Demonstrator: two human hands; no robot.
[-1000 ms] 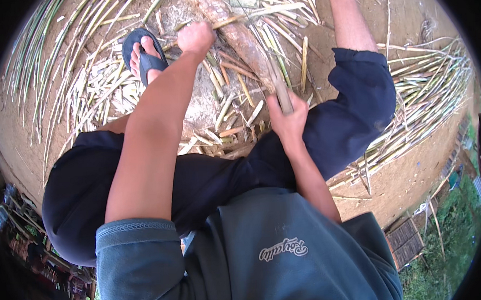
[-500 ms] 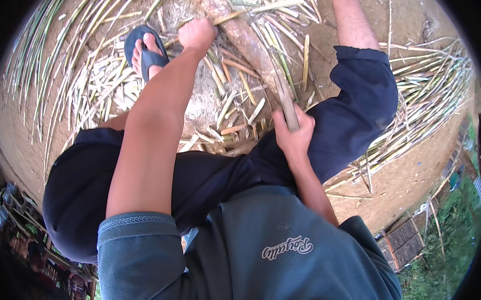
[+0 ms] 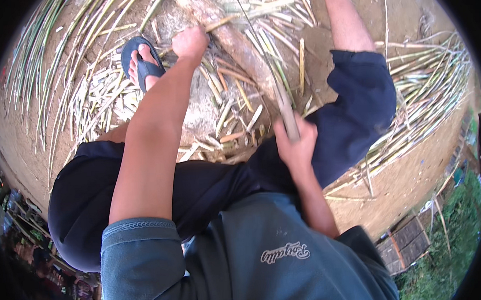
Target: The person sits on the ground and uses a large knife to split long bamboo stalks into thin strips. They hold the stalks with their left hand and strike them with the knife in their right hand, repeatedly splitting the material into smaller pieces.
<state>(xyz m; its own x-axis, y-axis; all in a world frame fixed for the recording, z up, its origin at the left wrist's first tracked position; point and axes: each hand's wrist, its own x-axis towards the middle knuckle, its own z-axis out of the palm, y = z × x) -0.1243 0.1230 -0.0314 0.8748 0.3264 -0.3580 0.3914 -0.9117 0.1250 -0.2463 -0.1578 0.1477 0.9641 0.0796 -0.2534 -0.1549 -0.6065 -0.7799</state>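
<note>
My left hand (image 3: 191,43) is closed around a thin yellowish cane stalk (image 3: 221,23), whose end sticks out to the right across a log (image 3: 238,45). In my right hand (image 3: 298,139), near my thigh, is the pale handle of a long machete (image 3: 269,64). Its narrow blade points away from me, seen nearly edge-on, and passes over the log to the right of my left hand. The blade's far tip lies near the top of the picture. Short cut cane pieces (image 3: 225,116) are scattered on the ground between my feet and around the log.
My sandalled left foot (image 3: 143,63) rests close to my left hand. Long green stalks (image 3: 38,67) lie at the far left, with a pale heap of cut pieces (image 3: 101,91) nearer. Another stalk bundle (image 3: 431,88) lies beyond my right leg (image 3: 361,91).
The machete blade, blurred before, now shows as a distinct thin line pointing away over the log. My left hand keeps its grip on the stalk. The whole view has shifted slightly.
</note>
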